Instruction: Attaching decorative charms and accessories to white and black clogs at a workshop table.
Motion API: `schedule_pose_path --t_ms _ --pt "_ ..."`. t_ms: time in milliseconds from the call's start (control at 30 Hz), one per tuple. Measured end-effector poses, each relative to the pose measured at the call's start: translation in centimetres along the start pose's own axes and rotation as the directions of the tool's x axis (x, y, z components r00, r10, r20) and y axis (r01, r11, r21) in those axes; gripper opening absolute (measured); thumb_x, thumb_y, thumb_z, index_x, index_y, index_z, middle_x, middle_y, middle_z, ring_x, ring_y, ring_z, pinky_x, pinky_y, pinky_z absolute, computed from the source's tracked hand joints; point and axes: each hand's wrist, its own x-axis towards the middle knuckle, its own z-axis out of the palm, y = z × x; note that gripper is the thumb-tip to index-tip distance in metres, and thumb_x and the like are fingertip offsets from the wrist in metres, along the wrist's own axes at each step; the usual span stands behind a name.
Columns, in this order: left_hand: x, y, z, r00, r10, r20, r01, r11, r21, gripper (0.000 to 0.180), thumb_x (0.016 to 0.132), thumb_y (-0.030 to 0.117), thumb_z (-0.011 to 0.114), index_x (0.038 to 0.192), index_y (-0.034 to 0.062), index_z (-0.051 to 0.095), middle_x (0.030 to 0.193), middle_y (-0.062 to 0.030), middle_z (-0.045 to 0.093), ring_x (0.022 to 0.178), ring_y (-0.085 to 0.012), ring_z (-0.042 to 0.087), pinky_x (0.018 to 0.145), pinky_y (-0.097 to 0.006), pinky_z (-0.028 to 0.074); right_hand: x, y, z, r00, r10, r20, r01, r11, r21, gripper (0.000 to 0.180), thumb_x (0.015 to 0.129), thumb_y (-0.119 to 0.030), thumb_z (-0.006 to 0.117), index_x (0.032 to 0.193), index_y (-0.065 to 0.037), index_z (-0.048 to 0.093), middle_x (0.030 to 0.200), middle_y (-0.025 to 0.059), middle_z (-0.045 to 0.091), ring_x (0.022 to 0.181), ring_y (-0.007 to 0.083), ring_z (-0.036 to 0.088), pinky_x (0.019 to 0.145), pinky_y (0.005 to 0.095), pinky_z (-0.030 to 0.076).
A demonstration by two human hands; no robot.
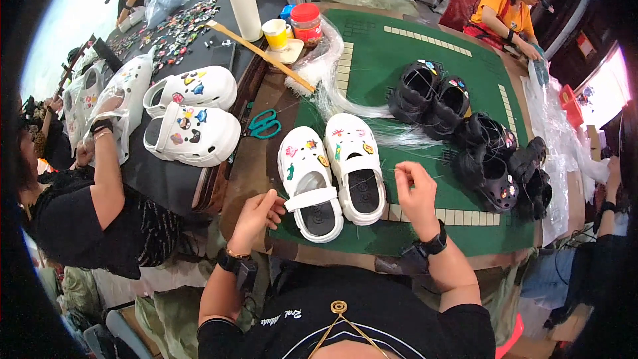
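Plainly, the two white foam clogs with colourful charms (306, 161) lie side by side, toes pointing away, on the green mat printed with pale blocks (362, 46); the bare left hand (258, 218) is at the white heel strap (311, 198) of the left clog (297, 143), thumb and fingers drawn close together, though from where I stand I cannot tell whether they touch it; the bare right hand (416, 193) hovers just beside the right clog (352, 138), its fingertips nearly meeting, and whether that grip holds anything I cannot tell either; to handle this well, I'd steady each clog by its side wall, away from the charms, and keep the strap free of loose strands; just past the toes, a spread of long clear plastic strands (352, 105) could snag; several black foam clogs with charms (470, 139) crowd the right and may cramp that hand; teal-handled scissors (264, 124) lie to the left, near a second pair of white foam clogs (193, 129) on the dark bench (166, 179); a long wooden stick (259, 55) rests farther off, by a jar with a red lid (306, 23).
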Motion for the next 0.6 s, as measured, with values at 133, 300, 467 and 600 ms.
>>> schedule_pose_path --t_ms 133,300,467,600 --pt "1.5 -0.2 0.8 0.999 -0.045 0.016 0.046 0.997 -0.060 0.046 0.099 0.044 0.051 0.105 -0.0003 0.064 0.084 -0.0043 0.063 0.064 -0.0104 0.057 0.055 -0.024 0.047 1.5 4.6 1.0 0.856 0.460 0.236 -0.503 0.847 0.173 0.024 0.095 -0.020 0.059 0.109 -0.001 0.060 0.080 0.0104 0.069 0.064 0.0136 0.064 0.058 0.0275 0.050" --pt "2.1 0.0 1.0 0.994 0.073 -0.079 -0.084 0.986 -0.147 0.029 0.099 0.031 0.056 0.101 0.0032 0.064 0.081 -0.0018 0.063 0.065 -0.0097 0.058 0.057 -0.024 0.046 2.7 5.5 3.3 0.817 0.448 0.362 -0.558 0.773 0.302 0.027 0.094 -0.022 0.061 0.107 0.002 0.063 0.082 0.0056 0.068 0.067 0.0103 0.062 0.062 0.0245 0.049" --pt "2.7 1.2 1.7 0.955 0.245 -0.164 -0.271 0.949 -0.158 0.019 0.098 0.019 0.057 0.099 0.0022 0.066 0.082 0.0001 0.064 0.069 -0.0067 0.057 0.060 -0.023 0.046 4.7 6.4 4.7 0.869 0.410 0.278 -0.493 0.772 0.401 0.019 0.088 -0.012 0.065 0.097 0.004 0.066 0.083 0.0047 0.068 0.071 0.0092 0.062 0.064 0.0243 0.050" --pt "2.9 3.9 2.9 0.828 0.534 -0.169 -0.548 0.835 -0.046 0.021 0.099 0.014 0.054 0.106 -0.0012 0.066 0.083 0.0005 0.063 0.070 -0.0051 0.054 0.062 -0.021 0.044 6.8 4.2 4.4 0.932 0.311 0.188 -0.363 0.778 0.513 0.015 0.086 -0.004 0.063 0.098 0.004 0.063 0.087 0.0074 0.068 0.076 0.0107 0.063 0.070 0.0247 0.051"
